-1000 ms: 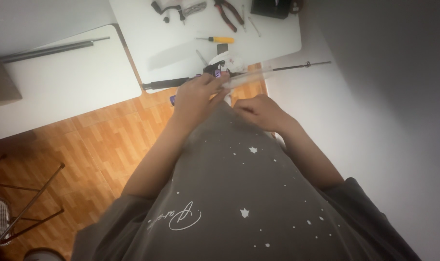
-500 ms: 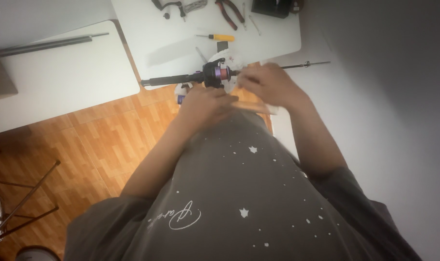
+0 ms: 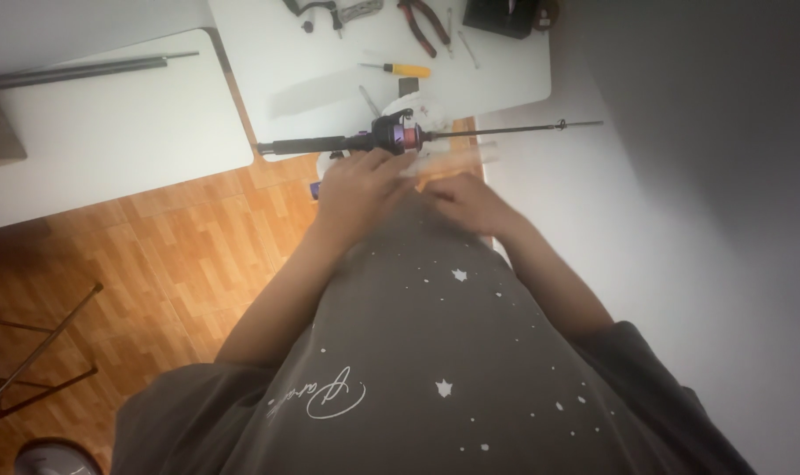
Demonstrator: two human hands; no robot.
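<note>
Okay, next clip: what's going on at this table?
A person in a grey shirt stands at a white table, looking down at both hands. A fishing rod with a dark reel lies along the table's near edge. The left hand is just below the reel and the right hand is beside it; they seem to hold something thin and pale, too blurred to name. A yellow screwdriver and pliers lie further back.
</note>
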